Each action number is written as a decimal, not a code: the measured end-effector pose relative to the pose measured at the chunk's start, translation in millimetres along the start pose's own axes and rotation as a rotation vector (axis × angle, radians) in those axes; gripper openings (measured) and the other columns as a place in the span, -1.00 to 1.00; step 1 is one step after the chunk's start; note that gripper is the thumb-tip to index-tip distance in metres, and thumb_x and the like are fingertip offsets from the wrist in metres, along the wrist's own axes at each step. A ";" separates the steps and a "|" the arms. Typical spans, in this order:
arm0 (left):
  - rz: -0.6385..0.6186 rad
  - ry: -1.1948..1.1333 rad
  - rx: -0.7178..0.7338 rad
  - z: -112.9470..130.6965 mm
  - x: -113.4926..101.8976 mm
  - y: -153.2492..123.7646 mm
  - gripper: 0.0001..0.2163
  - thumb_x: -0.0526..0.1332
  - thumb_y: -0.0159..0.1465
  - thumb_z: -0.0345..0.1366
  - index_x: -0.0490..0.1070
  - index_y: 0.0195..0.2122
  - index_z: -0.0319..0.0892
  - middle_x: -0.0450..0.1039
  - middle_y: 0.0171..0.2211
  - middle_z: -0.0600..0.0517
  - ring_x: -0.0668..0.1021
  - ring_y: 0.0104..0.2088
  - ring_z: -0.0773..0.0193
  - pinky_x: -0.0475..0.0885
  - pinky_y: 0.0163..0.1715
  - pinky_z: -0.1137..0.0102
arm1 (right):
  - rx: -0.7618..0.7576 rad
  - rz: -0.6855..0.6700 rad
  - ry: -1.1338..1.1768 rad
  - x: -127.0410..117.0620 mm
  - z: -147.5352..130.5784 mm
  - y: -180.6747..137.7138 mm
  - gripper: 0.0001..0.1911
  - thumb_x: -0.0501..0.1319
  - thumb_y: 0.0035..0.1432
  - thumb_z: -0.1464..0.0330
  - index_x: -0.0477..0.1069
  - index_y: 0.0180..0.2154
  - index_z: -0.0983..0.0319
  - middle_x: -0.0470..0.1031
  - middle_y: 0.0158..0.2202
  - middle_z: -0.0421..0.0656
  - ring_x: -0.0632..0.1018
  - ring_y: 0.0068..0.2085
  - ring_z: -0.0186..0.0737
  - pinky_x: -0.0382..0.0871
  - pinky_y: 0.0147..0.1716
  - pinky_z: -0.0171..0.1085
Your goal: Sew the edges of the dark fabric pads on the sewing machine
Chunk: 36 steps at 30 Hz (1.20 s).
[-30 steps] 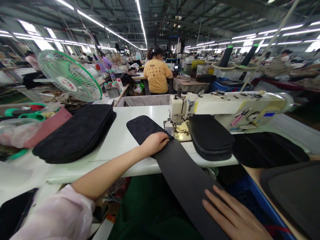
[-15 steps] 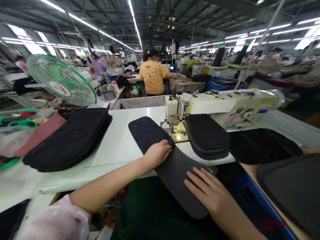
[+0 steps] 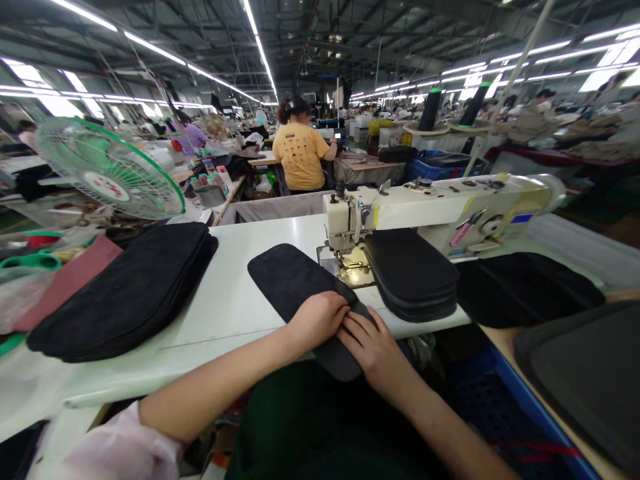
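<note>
— Where's the piece she's working on?

— The dark panel (image 3: 295, 283) lies flat on the white table (image 3: 235, 300), one end hanging over the near edge. Both hands sit on that end. The left hand (image 3: 317, 320) is palm down, fingers close together and curled onto the cloth. The right hand (image 3: 373, 347) is just beside it, touching it, fingertips pressing the same end; whether it pinches the edge I can't tell.

— Has it been sewn?

— Not by the look of it. The needle of the machine (image 3: 350, 220) stands beyond her fingertips, and the panel lies left of it, not under the foot. I'd say she's lining up layers, with stitching yet to come.

— And the rest?

— A thick stack (image 3: 125, 293) waits well left of her left hand. A smaller pile (image 3: 413, 273) sits beyond her right fingers, under the machine arm. Which one is finished, I can't say.
</note>
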<state>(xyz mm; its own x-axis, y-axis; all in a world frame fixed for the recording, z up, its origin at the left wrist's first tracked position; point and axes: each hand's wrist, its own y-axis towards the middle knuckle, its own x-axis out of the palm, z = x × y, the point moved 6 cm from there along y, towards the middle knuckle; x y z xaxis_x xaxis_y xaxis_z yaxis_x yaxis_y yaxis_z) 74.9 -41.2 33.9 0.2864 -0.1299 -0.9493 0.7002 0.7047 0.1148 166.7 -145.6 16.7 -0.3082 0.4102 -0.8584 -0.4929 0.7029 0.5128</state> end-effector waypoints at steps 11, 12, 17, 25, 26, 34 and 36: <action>0.047 -0.053 -0.017 -14.7 -14.5 -7.2 -0.83 0.17 0.38 -0.35 0.58 -0.21 -0.19 0.61 -0.26 -0.04 0.62 -0.22 0.18 0.48 -0.14 0.38 | 1.201 -0.095 1.263 40.2 30.7 -66.4 -0.42 0.25 0.06 -0.14 0.40 -0.27 0.27 0.54 -0.46 -0.11 0.49 -0.57 -0.28 0.40 -0.66 -0.32; 0.043 -0.044 -0.012 -12.0 -14.0 -7.6 -0.83 0.17 0.37 -0.35 0.58 -0.20 -0.20 0.60 -0.27 -0.05 0.62 -0.22 0.18 0.49 -0.15 0.38 | 1.212 -0.117 1.357 44.0 27.2 -59.8 -0.42 0.28 0.00 -0.16 0.37 -0.36 0.25 0.53 -0.49 -0.13 0.47 -0.59 -0.32 0.37 -0.67 -0.36; 0.009 0.012 0.040 7.5 -13.1 -9.5 -0.83 0.15 0.38 -0.37 0.55 -0.26 -0.20 0.57 -0.31 -0.05 0.61 -0.27 0.20 0.48 -0.23 0.40 | 1.192 -0.038 1.445 47.9 26.3 -15.8 -0.51 0.30 0.01 -0.07 0.28 -0.47 0.22 0.53 -0.54 -0.18 0.39 -0.67 -0.43 0.22 -0.74 -0.46; -0.009 0.100 0.003 9.1 -11.8 -7.7 -0.82 0.14 0.39 -0.38 0.51 -0.30 -0.22 0.54 -0.34 -0.04 0.59 -0.28 0.18 0.45 -0.26 0.38 | 1.123 -0.167 1.351 42.2 36.6 16.7 -0.69 0.15 0.19 0.16 0.38 -0.47 0.24 0.51 -0.65 -0.21 0.29 -0.77 -0.44 0.01 -0.80 -0.45; -0.013 0.093 0.006 8.8 -11.6 -7.9 -0.82 0.14 0.39 -0.38 0.51 -0.30 -0.22 0.54 -0.34 -0.04 0.60 -0.28 0.17 0.45 -0.26 0.38 | 1.112 -0.185 1.308 40.9 38.1 16.4 -0.70 0.14 0.20 0.20 0.39 -0.48 0.24 0.49 -0.68 -0.22 0.26 -0.78 -0.45 -0.02 -0.80 -0.45; 0.013 0.024 -0.014 11.0 -10.8 -3.2 -0.81 0.15 0.38 -0.41 0.50 -0.37 -0.21 0.56 -0.36 -0.03 0.60 -0.26 0.17 0.45 -0.20 0.38 | 1.119 -0.160 1.161 52.9 48.2 25.0 -0.68 0.09 0.22 0.37 0.31 -0.59 0.21 0.42 -0.72 -0.27 0.26 -0.76 -0.46 0.03 -0.73 -0.44; 0.006 0.006 -0.017 11.2 -10.2 -1.1 -0.80 0.15 0.38 -0.41 0.50 -0.37 -0.22 0.56 -0.36 -0.04 0.60 -0.25 0.17 0.45 -0.19 0.38 | 1.115 -0.158 1.150 55.3 47.8 26.9 -0.68 0.08 0.23 0.36 0.32 -0.57 0.22 0.43 -0.71 -0.26 0.27 -0.75 -0.45 0.04 -0.73 -0.44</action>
<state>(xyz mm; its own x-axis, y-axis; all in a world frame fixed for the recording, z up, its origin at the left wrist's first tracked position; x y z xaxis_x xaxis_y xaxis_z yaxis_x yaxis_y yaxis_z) 78.5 -48.4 46.7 0.2862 -0.1217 -0.9504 0.6877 0.7168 0.1153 175.2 -76.3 -17.7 -0.9852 0.0254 -0.1698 0.0733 0.9565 -0.2824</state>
